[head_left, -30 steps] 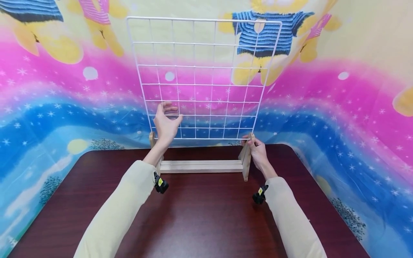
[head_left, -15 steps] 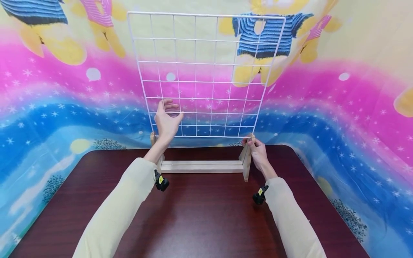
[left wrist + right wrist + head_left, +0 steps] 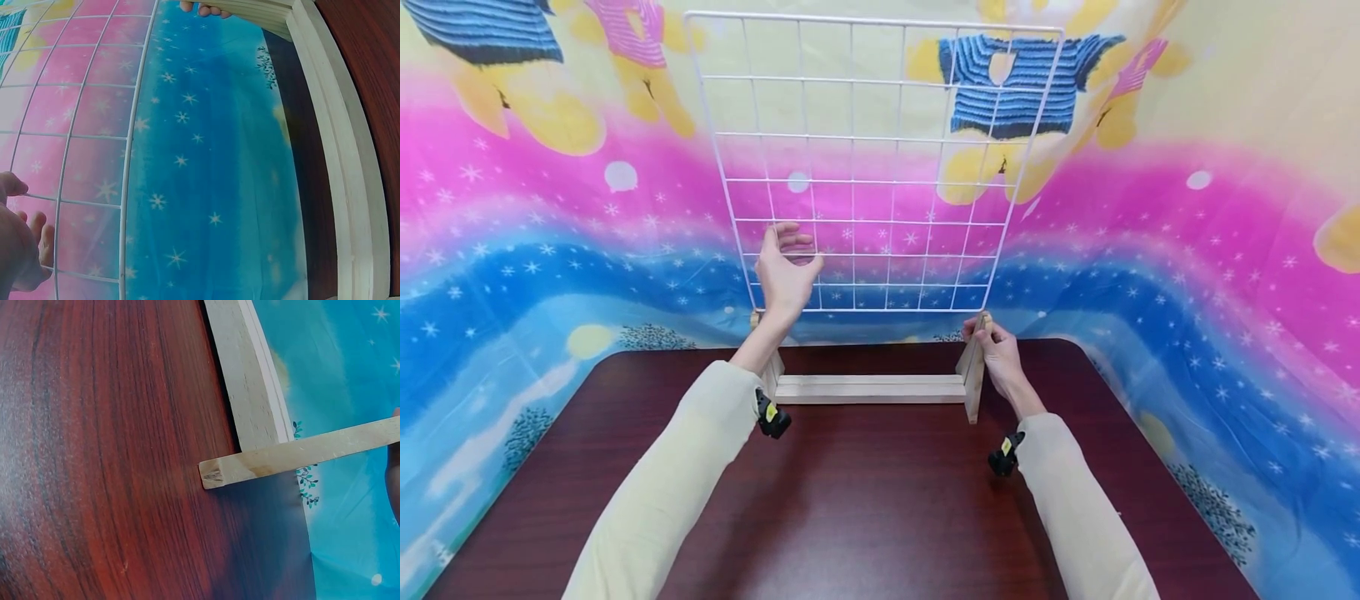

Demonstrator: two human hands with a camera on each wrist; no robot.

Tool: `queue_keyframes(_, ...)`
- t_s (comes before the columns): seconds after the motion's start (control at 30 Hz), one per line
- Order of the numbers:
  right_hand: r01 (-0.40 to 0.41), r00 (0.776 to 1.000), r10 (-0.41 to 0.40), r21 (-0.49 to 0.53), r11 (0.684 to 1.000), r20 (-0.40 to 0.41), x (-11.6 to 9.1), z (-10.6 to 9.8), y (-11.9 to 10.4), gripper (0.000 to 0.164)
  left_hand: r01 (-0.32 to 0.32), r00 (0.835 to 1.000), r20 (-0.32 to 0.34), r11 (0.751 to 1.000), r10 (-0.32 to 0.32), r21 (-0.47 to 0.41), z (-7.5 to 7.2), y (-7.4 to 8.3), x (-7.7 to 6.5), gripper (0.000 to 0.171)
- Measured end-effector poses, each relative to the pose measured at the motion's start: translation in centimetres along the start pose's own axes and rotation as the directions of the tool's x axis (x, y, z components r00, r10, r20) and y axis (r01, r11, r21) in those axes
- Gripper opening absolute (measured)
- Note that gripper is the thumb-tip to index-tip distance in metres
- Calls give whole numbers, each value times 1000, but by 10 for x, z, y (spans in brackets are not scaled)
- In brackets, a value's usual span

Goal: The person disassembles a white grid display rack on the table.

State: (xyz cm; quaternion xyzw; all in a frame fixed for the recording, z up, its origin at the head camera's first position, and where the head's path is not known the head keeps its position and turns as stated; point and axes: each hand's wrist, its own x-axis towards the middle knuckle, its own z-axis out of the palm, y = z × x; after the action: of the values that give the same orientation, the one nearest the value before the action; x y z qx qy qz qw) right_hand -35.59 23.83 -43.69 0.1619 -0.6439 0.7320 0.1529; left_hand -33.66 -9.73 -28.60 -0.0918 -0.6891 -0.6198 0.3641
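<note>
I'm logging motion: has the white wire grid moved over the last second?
Yes: the white wire grid has risen; its bottom edge now sits higher against the wooden stand.

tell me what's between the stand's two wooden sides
A pale crossbar, low down, from left wooden side to right wooden side; the head view shows it.

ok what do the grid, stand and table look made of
Grid: likely metal wire with a smooth white coating, judging by its thin, straight rods.
Stand: pale, seemingly unvarnished wood; grain shows.
Table: dark red, streaky grain, some shine; wood or laminate.
</note>
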Motion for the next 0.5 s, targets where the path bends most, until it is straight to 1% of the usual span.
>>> queue_keyframes(0.1,-21,1000,21,2,1000,14,0,0,0,34,3,1000,9,1000,-3,-5,-2,1,0,48)
queue_keyframes(0.13,-30,999,30,9,1000,29,0,-1,0,41,7,1000,10,1000,-7,-8,-3,1,-1,49)
queue_keyframes(0.17,-50,998,49,24,998,48,0,-1,-1,44,14,1000,12,1000,-13,-8,-4,1,-1,48)
queue_keyframes(0.23,-108,990,101,73,991,98,0,-4,-4,42,27,1000,15,1000,-27,-9,-6,2,-1,48)
queue_keyframes(0.3,-177,973,154,125,976,174,0,-8,-8,38,44,999,17,999,-44,-2,-9,2,0,48)
queue_keyframes(0.37,-245,949,202,163,956,243,0,-13,-11,32,58,998,24,998,-58,7,-11,3,-1,48)
queue_keyframes(0.43,-291,926,233,168,942,299,1,-20,-15,26,64,998,29,998,-64,15,-15,4,-1,49)
queue_keyframes(0.5,-315,907,245,167,934,343,1,-25,-17,15,61,997,38,998,-62,27,-19,4,-2,49)
